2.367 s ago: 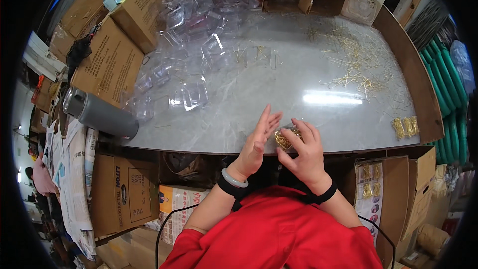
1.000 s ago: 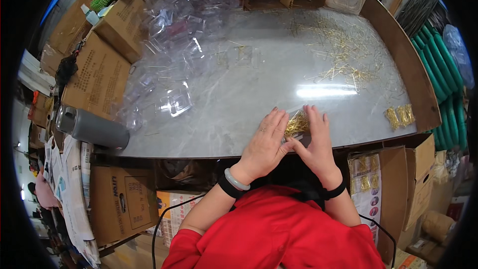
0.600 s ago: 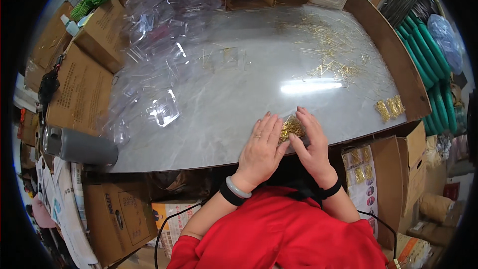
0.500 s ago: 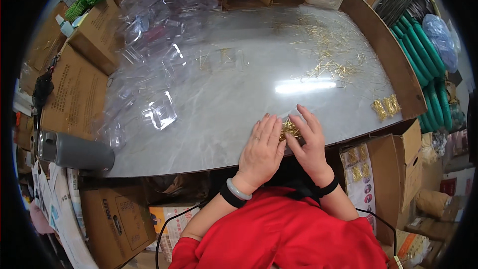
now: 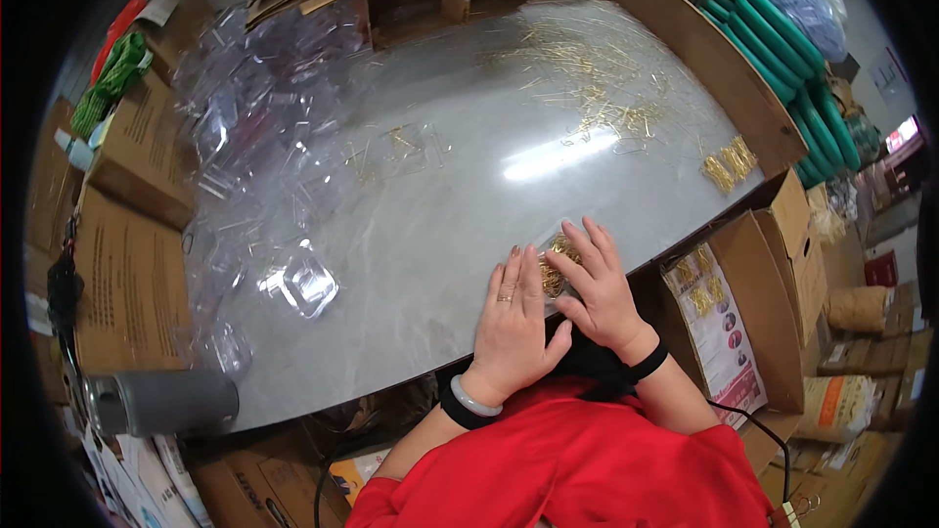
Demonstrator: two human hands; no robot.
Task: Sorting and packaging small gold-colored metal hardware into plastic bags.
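A small heap of gold wire pins (image 5: 554, 275) lies in what looks like a shallow clear plastic case at the table's front edge, between my hands. My left hand (image 5: 513, 321) rests along its left side with fingers stretched out together and the thumb apart. Over its right side, my right hand (image 5: 599, 295) has its fingers spread and slightly bent, the tips touching the pins or the case. Part of the case is hidden under my fingers. Loose gold pins (image 5: 621, 117) are scattered at the far right of the grey table (image 5: 421, 235).
Clear plastic cases (image 5: 259, 137) pile up along the left. A few clear pieces with pins (image 5: 401, 144) lie mid-table. Gold bundles (image 5: 731, 164) sit by the right edge. A grey bottle (image 5: 181, 401) lies at front left. A cardboard wall (image 5: 704, 59) borders the right.
The view has shifted and turned a little. My hands have moved slightly apart around the heap, showing more of the gold pins and the clear case's edge.
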